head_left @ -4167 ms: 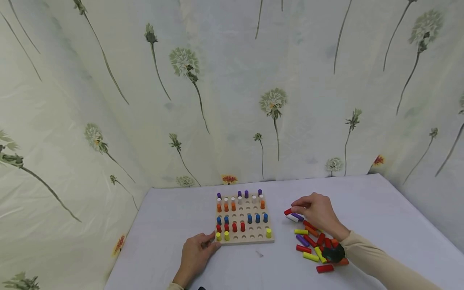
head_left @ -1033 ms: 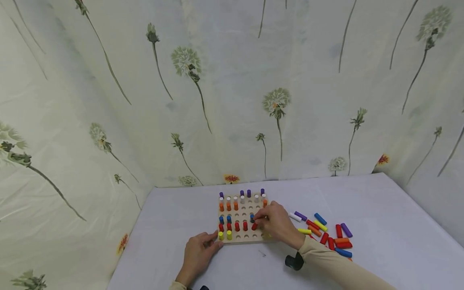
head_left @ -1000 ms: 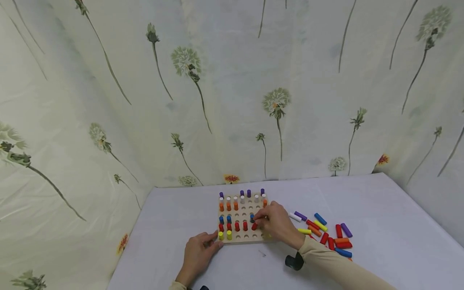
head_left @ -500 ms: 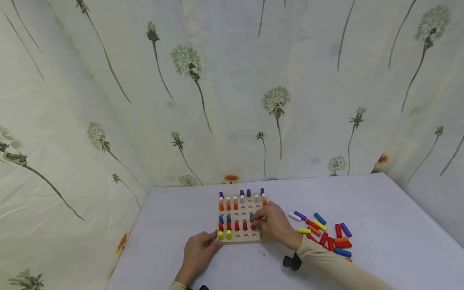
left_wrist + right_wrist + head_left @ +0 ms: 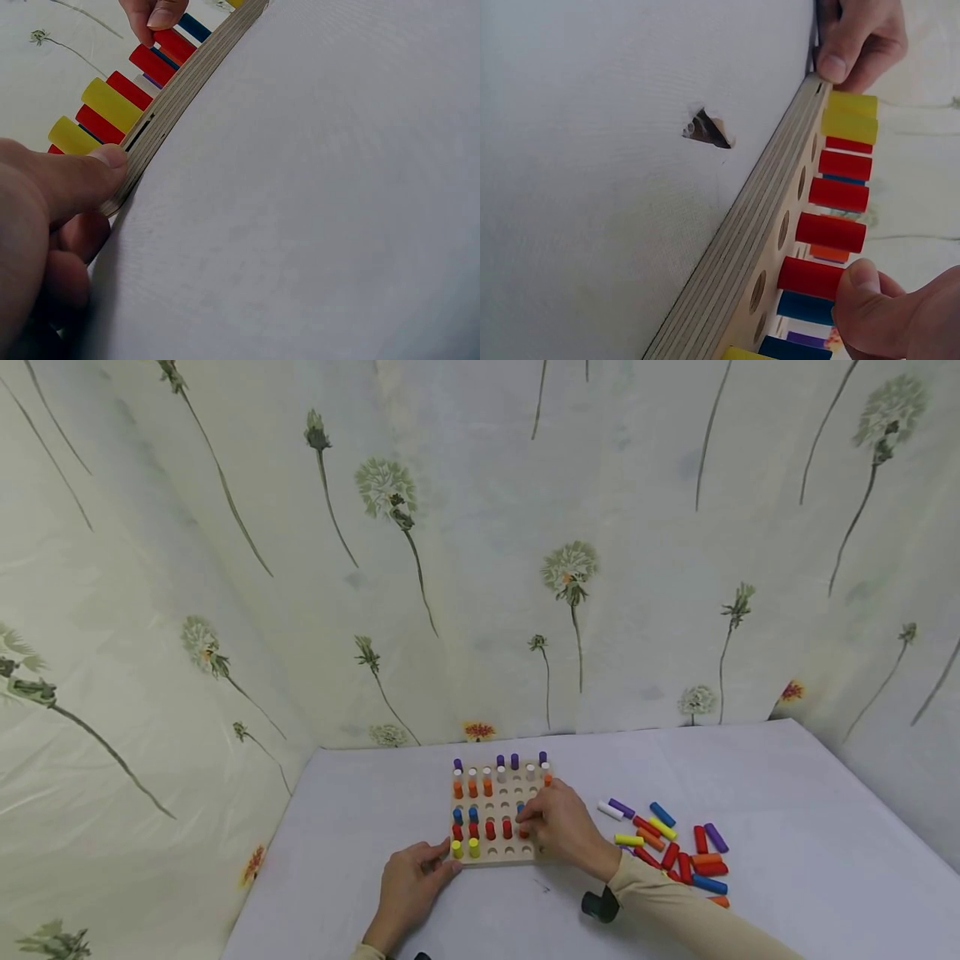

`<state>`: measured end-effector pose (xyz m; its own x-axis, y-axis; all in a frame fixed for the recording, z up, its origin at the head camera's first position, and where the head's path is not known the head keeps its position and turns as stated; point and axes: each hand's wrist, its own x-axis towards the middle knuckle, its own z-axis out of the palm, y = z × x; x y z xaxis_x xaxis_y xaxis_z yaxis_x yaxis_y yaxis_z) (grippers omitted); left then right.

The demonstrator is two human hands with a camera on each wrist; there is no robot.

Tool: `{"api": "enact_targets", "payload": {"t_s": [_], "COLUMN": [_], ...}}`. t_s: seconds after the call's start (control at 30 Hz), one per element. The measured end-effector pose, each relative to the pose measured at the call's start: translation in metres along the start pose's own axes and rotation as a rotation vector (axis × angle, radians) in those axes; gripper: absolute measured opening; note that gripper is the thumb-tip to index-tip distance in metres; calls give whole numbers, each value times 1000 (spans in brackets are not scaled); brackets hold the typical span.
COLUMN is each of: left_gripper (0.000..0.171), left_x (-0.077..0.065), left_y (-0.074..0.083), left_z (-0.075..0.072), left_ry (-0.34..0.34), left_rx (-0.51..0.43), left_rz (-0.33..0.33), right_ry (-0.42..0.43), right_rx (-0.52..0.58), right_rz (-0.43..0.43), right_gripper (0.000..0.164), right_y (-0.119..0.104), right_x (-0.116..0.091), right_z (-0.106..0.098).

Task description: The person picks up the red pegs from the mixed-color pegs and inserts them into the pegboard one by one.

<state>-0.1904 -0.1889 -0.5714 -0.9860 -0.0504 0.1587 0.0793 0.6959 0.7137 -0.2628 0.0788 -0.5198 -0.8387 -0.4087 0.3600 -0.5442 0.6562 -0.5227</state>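
A wooden pegboard [image 5: 501, 862] lies on the white-covered table, with rows of coloured pegs upright in it. My left hand [image 5: 408, 881] grips its near left corner, thumb on the edge in the left wrist view. Over the right part of the board, my right hand [image 5: 566, 831] pinches the top of a red peg [image 5: 810, 277]. That peg stands in the red row, beside several other red pegs [image 5: 831, 232]. Two yellow pegs [image 5: 473, 848] fill the left end of the nearest row. In the right wrist view, open holes [image 5: 784, 229] show along this row.
Right of the board lies a loose pile of pegs, among them a yellow peg [image 5: 628, 840], a blue peg [image 5: 708, 884] and a white peg [image 5: 610, 810]. A dark mark [image 5: 705, 131] shows on the tablecloth before the board. A patterned curtain [image 5: 480, 568] hangs behind.
My right hand has come left from the pile with a red peg, which now stands in the red row. Over the last second it shifts only slightly. My left hand stays on the corner.
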Motion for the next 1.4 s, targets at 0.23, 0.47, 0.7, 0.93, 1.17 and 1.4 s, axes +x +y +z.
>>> {"api": "enact_targets", "payload": {"t_s": [0.23, 0.47, 0.7, 0.93, 1.17, 1.4], "left_gripper": [38, 39, 38, 39, 39, 39], "left_x": [0, -1, -1, -1, 0, -1], "left_y": [0, 1, 0, 0, 0, -1], "left_z": [0, -2, -2, -2, -2, 0], "left_ry": [11, 5, 16, 8, 15, 17], "left_rx": [-5, -10, -7, -11, -14, -17], "left_rz": [18, 1, 19, 20, 25, 14], "right_ry": [-5, -20, -13, -34, 17, 22], "right_rx": [-2, 66, 125, 74, -34, -109], "right_rz": [11, 51, 49, 95, 55, 97], "right_gripper": [13, 12, 11, 12, 9, 8], "right_y": [-1, -1, 3, 22, 52, 76], "right_x": [0, -1, -3, -9, -17, -31], "right_z": [-2, -6, -20, -48, -81, -106]}}
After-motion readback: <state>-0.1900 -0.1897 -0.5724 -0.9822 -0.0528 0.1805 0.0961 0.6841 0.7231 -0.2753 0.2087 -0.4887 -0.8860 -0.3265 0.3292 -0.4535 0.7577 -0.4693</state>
